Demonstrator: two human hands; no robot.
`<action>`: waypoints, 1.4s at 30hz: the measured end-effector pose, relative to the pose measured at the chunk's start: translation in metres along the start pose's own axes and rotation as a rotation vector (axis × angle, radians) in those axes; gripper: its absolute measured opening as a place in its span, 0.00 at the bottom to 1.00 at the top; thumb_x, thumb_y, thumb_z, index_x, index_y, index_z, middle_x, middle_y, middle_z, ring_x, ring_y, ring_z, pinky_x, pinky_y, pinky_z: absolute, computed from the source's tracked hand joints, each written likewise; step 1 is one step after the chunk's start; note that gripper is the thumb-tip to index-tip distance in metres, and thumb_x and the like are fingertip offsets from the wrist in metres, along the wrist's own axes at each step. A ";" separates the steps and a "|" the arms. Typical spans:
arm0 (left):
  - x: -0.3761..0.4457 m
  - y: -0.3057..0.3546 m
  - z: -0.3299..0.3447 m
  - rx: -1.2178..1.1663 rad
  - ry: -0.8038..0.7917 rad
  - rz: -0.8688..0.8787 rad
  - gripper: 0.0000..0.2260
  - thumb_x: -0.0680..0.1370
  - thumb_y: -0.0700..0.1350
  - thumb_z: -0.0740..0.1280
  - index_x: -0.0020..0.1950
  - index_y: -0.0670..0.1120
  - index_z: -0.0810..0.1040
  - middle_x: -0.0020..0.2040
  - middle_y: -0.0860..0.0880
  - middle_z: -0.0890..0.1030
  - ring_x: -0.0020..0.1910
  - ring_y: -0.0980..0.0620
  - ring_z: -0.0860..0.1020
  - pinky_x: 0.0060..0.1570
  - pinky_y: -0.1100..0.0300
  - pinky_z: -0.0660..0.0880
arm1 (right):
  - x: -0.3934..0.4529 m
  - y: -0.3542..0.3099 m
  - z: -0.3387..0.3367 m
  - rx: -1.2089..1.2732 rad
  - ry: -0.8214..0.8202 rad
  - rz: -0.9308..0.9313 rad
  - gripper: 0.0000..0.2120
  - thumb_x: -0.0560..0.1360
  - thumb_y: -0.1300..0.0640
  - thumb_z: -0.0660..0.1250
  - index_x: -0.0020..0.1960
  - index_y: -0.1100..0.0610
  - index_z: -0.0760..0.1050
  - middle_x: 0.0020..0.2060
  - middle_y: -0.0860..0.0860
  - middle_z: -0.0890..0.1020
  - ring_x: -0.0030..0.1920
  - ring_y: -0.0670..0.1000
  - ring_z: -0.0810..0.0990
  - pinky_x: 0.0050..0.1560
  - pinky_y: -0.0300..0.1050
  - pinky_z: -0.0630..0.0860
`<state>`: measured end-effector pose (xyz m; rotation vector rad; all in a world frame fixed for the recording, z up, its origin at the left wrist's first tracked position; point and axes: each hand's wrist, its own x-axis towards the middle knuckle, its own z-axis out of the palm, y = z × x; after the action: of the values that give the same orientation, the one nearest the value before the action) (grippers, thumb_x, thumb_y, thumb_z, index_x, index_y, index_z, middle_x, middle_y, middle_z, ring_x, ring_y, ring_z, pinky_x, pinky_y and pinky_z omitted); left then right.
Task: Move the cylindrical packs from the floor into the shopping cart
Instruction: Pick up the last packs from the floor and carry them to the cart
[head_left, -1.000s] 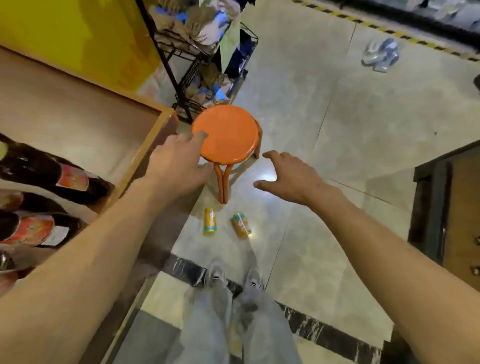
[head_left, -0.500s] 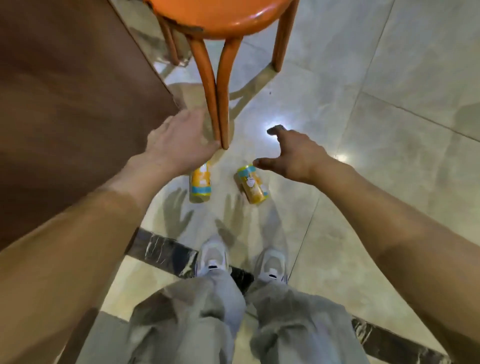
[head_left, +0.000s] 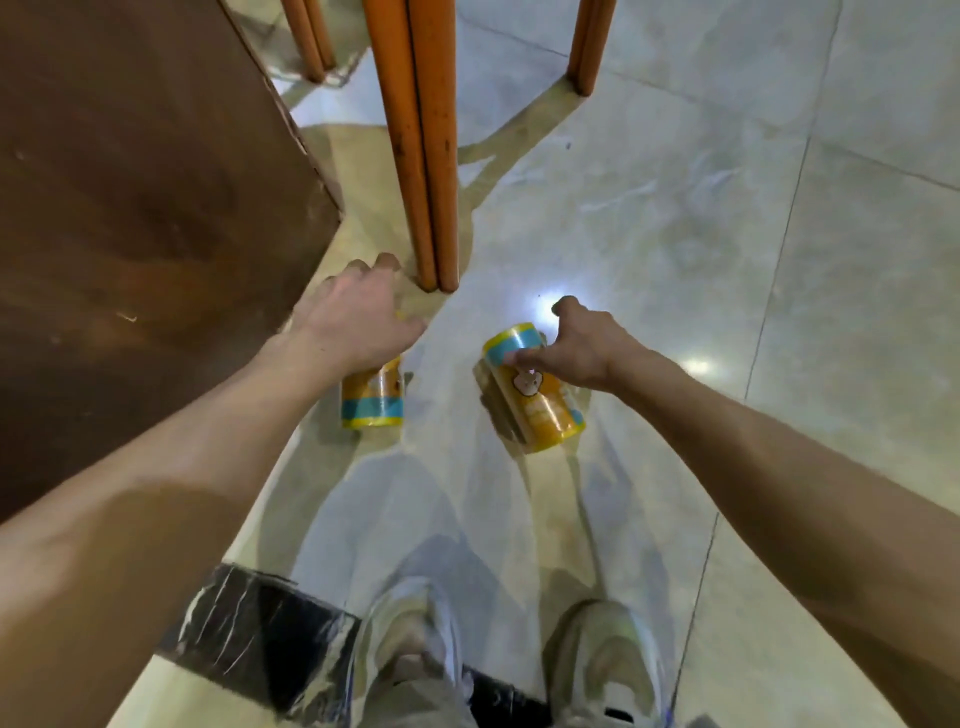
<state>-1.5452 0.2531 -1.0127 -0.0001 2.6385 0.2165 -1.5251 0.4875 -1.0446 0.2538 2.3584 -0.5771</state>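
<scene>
Two yellow-orange cylindrical packs with blue bands lie on the tiled floor in front of my feet. My left hand (head_left: 358, 317) covers the far end of the left pack (head_left: 372, 399), fingers curled down over it. My right hand (head_left: 579, 345) grips the far end of the right pack (head_left: 537, 408), thumb on its blue band and index finger lifted. The shopping cart is out of view.
An orange stool's legs (head_left: 423, 156) stand just beyond my left hand. A brown wooden panel (head_left: 145, 208) fills the left side. My two white shoes (head_left: 608, 665) rest near a black marble strip (head_left: 249, 634) in the pale tiled floor (head_left: 727, 234).
I have bent much lower, so the stool top has left the view. Both hands dropped from above the packs onto them, the right thumb now on the right pack.
</scene>
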 end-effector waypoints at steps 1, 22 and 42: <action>0.001 -0.002 0.004 0.005 -0.005 -0.004 0.29 0.78 0.60 0.66 0.74 0.47 0.65 0.66 0.40 0.73 0.65 0.35 0.74 0.57 0.45 0.72 | 0.003 0.000 0.005 0.013 0.001 0.000 0.42 0.69 0.33 0.74 0.71 0.59 0.65 0.60 0.57 0.77 0.60 0.59 0.76 0.54 0.51 0.76; -0.006 -0.012 0.071 -0.472 0.109 -0.365 0.48 0.67 0.52 0.79 0.78 0.45 0.53 0.65 0.38 0.69 0.65 0.33 0.71 0.61 0.45 0.71 | 0.002 -0.003 0.051 0.137 0.072 0.127 0.39 0.67 0.38 0.77 0.68 0.56 0.64 0.59 0.56 0.75 0.51 0.56 0.75 0.44 0.49 0.71; -0.122 0.028 -0.097 -0.791 0.115 -0.309 0.29 0.68 0.51 0.78 0.61 0.50 0.65 0.45 0.54 0.75 0.42 0.54 0.76 0.38 0.58 0.71 | -0.147 -0.056 -0.075 0.531 0.157 0.131 0.31 0.71 0.47 0.76 0.64 0.57 0.65 0.55 0.55 0.75 0.49 0.55 0.77 0.45 0.49 0.74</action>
<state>-1.4845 0.2614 -0.8667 -0.6866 2.4360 1.1475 -1.4773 0.4697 -0.8777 0.7075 2.2701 -1.1479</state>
